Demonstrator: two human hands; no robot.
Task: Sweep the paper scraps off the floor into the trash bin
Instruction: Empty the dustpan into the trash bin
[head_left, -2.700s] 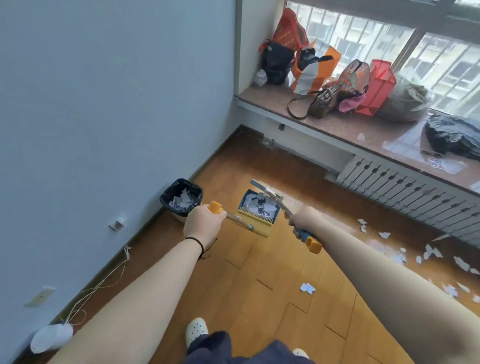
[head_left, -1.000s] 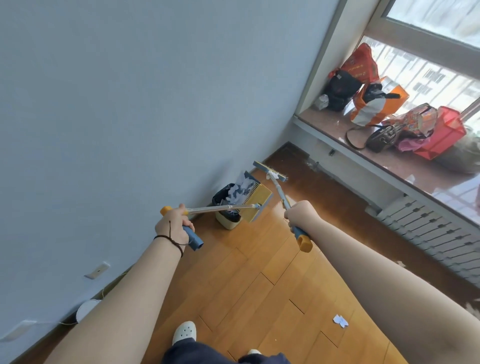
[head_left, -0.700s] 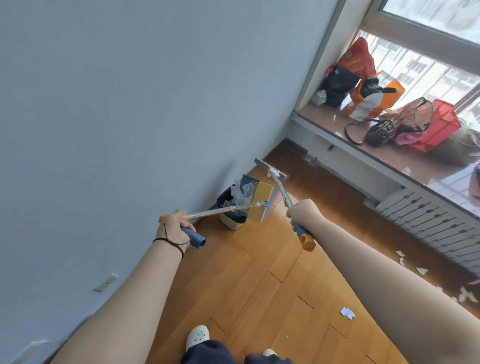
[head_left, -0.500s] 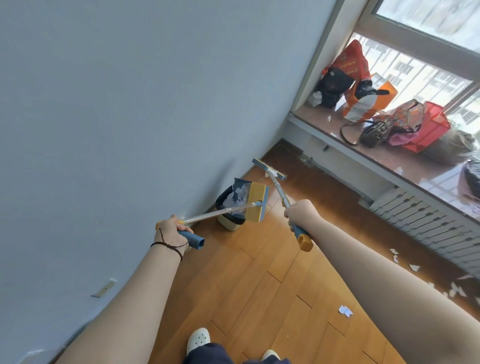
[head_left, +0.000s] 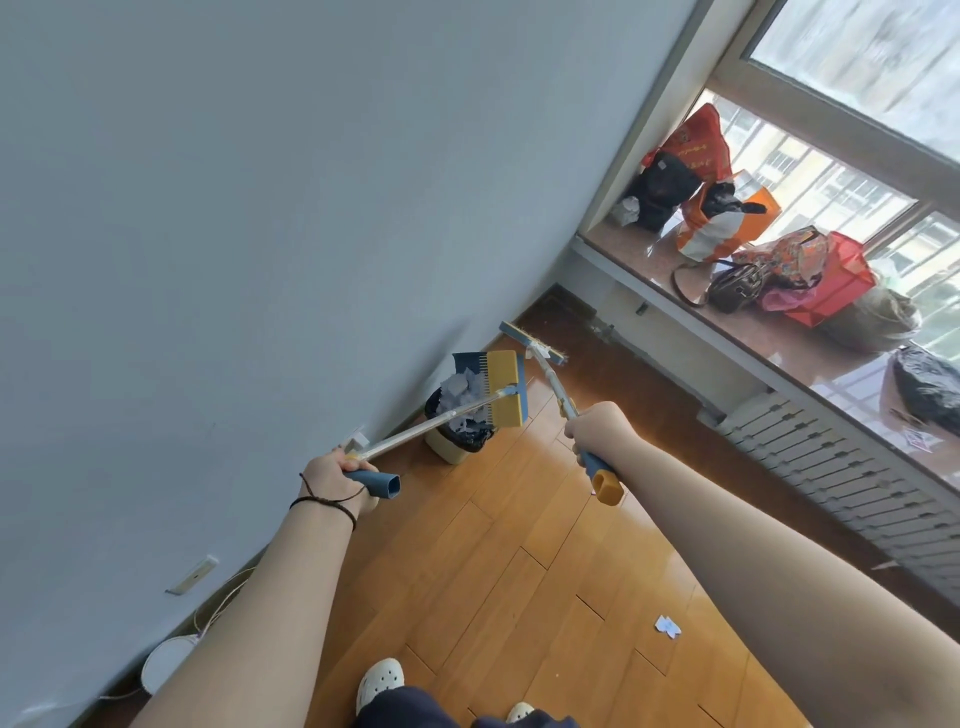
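**Desk:** What fills the frame?

**Photographer:** A pale blue-grey wall (head_left: 260, 208) on the left and a honey-coloured wood-plank floor (head_left: 493, 561). Against the skirting stands a small round cream trash bin with a black liner (head_left: 460, 441).

**Desk:** And the tools?

**Photographer:** The left hand (head_left: 335, 480) is clenched round the blue grip of a long-handled blue-and-yellow plastic dustpan (head_left: 491, 387), tipped on edge directly above the bin, its metal shaft running up and right from the fist. White paper scraps (head_left: 460, 387) sit at its mouth, over the liner. The right hand (head_left: 597, 428) grasps a slim blue-and-yellow broom (head_left: 532, 345), held clear, head pointing towards the corner.

**Desk:** What does the next move turn on?

**Photographer:** Likely pan mouth over bin rim; the left hand governs that. The wall crowds the far side; open boards lie this side.

**Desk:** Finished?

**Photographer:** No. One scrap of torn white paper (head_left: 667, 626) lies well behind on the boards.
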